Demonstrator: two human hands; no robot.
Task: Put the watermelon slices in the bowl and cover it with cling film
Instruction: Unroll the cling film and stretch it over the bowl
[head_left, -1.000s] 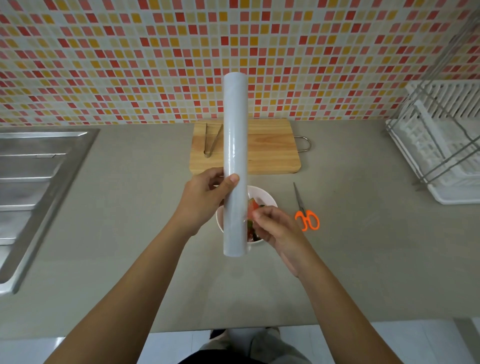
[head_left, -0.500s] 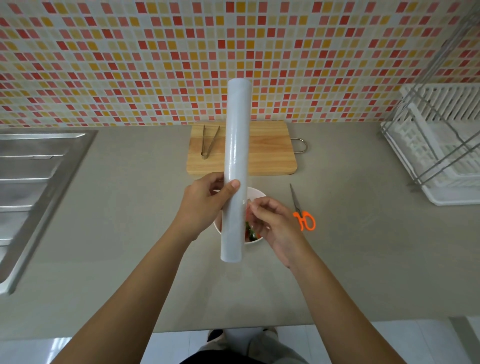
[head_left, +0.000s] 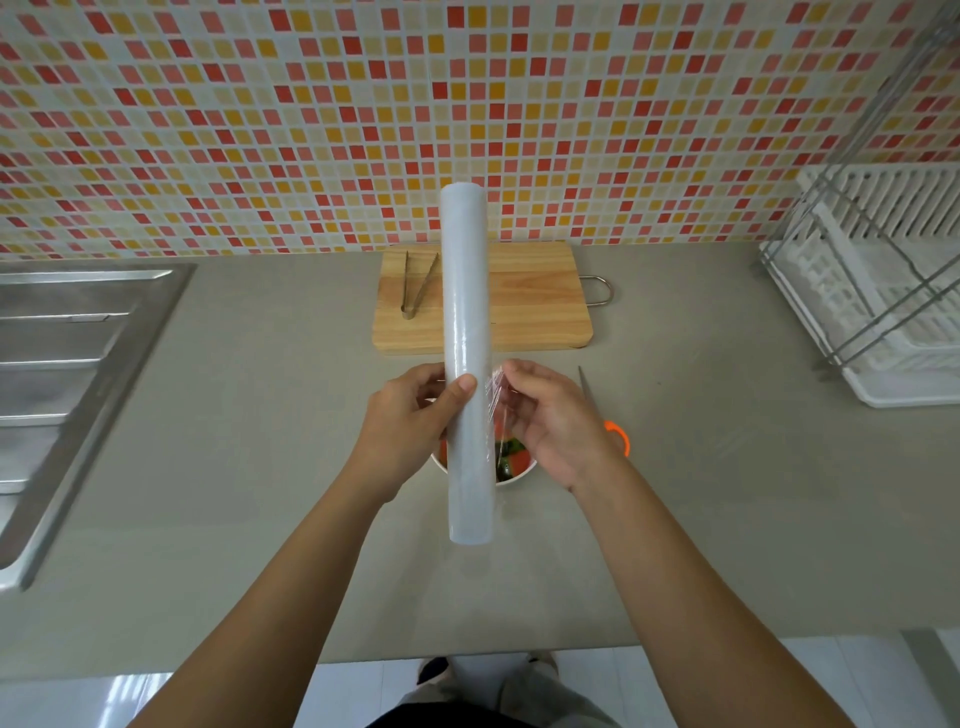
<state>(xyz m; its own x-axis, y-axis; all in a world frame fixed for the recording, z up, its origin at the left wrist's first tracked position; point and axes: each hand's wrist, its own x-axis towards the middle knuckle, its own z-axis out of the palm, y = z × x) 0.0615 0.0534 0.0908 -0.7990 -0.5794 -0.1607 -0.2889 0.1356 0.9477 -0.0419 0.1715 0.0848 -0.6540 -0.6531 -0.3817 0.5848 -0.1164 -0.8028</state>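
Watermelon slices (head_left: 511, 460), red with green rind, already sit in the white bowl (head_left: 514, 477) on the grey counter (head_left: 260, 467), just in front of me and mostly hidden behind my hands. That first part of the job looks done; the covering has only begun.

My left hand (head_left: 410, 421) is wrapped around the roll of cling film (head_left: 466, 364), holding it upright above the bowl, thumb pressed across its front. My right hand (head_left: 550, 421) pinches the loose edge of the film (head_left: 496, 387) between fingertips, and a short clear flap stands away from the roll. I judge that enough film must yet be drawn out, cut free and pressed over the rim.

Compared with a second ago, the flap is new: then my right fingers were only picking at the roll's surface. The roll has also tipped slightly.

Beyond the bowl lies a wooden chopping board (head_left: 524, 306) with metal tongs (head_left: 418, 286) on it. Orange-handled scissors (head_left: 615, 434) lie to the right of the bowl, partly behind my right hand. A steel sink (head_left: 67, 364) is on the left, a white dish rack (head_left: 883, 291) on the right.
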